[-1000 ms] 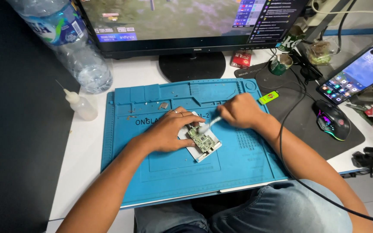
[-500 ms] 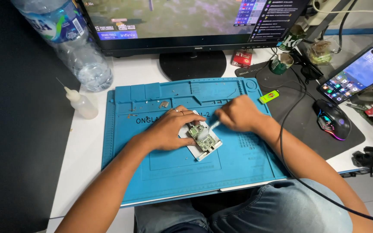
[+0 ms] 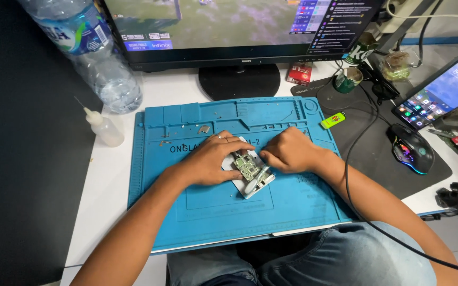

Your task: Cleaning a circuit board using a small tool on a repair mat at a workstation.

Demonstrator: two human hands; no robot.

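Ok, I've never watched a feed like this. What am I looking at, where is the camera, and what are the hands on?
There is no machine here: these are a person's two bare hands, filmed by one camera worn on that person's head and looking down at a desk.

On the white desk lies a blue work mat. In its middle sits a small green circuit board on a white piece. The left hand presses down beside the board, its fingers touching it. The right hand holds a thin white tool whose end rests at the board.

Around the mat: a monitor at the back, a clear water bottle and a small white dropper bottle on the left, and a yellow-green lighter, a mouse and a tablet on the right.
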